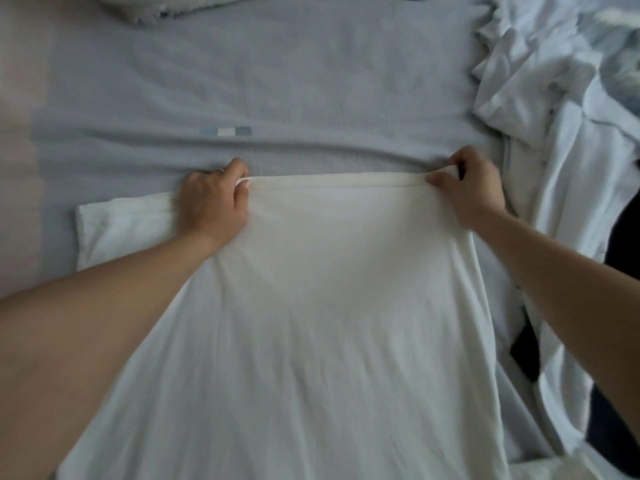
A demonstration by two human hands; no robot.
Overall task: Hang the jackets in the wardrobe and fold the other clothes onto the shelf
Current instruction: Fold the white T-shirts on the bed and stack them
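Observation:
A white T-shirt [322,306] lies spread flat on the grey-blue bed sheet [263,81], its far edge folded in a straight line. My left hand [214,199] pinches that folded edge at its left end, beside a short sleeve that sticks out to the left. My right hand [474,188] pinches the same edge at its right end, thumb and fingers curled round the cloth. Both forearms reach in from the bottom corners over the shirt.
A crumpled heap of white and pale clothes [561,140] lies along the right side of the bed, with dark fabric [623,237] showing beneath it. A pillow corner [149,8] sits at the top left. The sheet is wrinkled just beyond the shirt.

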